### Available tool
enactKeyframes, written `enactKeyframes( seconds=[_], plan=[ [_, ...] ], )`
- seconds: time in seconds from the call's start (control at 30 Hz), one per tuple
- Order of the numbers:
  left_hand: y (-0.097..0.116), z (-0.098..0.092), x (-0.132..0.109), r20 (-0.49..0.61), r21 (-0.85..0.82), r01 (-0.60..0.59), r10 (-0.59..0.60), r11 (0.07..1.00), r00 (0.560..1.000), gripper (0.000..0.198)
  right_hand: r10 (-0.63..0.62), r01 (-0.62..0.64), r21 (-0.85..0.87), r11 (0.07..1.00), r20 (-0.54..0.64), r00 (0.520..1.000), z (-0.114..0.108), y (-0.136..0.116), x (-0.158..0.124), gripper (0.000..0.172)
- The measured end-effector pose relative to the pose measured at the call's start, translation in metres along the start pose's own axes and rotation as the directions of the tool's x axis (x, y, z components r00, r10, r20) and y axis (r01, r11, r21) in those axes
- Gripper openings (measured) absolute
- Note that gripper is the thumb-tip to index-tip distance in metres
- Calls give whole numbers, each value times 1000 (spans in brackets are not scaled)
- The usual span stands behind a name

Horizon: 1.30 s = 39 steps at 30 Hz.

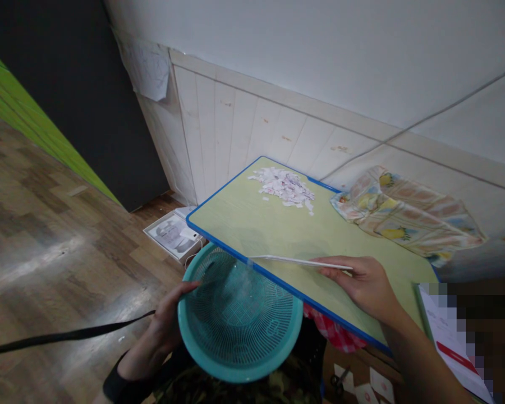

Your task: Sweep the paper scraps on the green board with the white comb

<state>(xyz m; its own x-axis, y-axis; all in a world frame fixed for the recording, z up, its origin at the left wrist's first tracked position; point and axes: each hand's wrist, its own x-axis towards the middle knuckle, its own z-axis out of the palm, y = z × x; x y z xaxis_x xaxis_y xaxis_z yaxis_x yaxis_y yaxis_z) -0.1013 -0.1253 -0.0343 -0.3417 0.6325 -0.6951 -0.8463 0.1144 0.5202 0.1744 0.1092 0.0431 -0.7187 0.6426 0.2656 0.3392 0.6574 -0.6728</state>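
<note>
My left hand [170, 314] grips the left rim of a turquoise plastic strainer basket [240, 370], thumb over the edge. The basket is tilted under the near edge of a pale green tabletop [231, 216] with blue trim, and its visible inside holds nothing I can make out. Above that edge, my right hand [362, 280] pinches a thin white flat piece [292, 261]. It shows almost edge-on, so its exact kind is unclear. A heap of small white paper scraps [286, 187] lies toward the far corner of the tabletop, apart from both hands.
A crumpled patterned cloth [408, 216] lies at the tabletop's right, against the white wall [252, 120]. An open white box [172, 233] sits on the wooden floor at left. Low at right are scissors [339, 381], paper cards [381, 384] and a booklet [450, 342].
</note>
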Motion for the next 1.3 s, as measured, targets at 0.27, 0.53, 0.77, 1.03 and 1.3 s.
enactKeyframes(
  seconds=[0.27,0.53,0.77,1.03,1.3],
  plan=[
    [0,-1,0,18,3,-8,8,1000,1000,28,13,-12,5,1000,-25,1000,-5,-4,-6,12],
    [1,2,-2,-1,-13,13,-13,1000,1000,24,94,-82,57,995,-256,962,10,2,25,20],
    [-1,-2,1,13,-1,-12,12,1000,1000,27,64,-45,93,995,-213,975,39,10,77,24],
    [4,6,-3,-18,-40,13,-13,999,1000,23,20,-11,79,997,-111,994,31,-1,53,18],
    [2,-2,0,2,-44,1,-1,999,1000,24,-17,20,35,999,-80,997,24,-15,21,15]
  ],
)
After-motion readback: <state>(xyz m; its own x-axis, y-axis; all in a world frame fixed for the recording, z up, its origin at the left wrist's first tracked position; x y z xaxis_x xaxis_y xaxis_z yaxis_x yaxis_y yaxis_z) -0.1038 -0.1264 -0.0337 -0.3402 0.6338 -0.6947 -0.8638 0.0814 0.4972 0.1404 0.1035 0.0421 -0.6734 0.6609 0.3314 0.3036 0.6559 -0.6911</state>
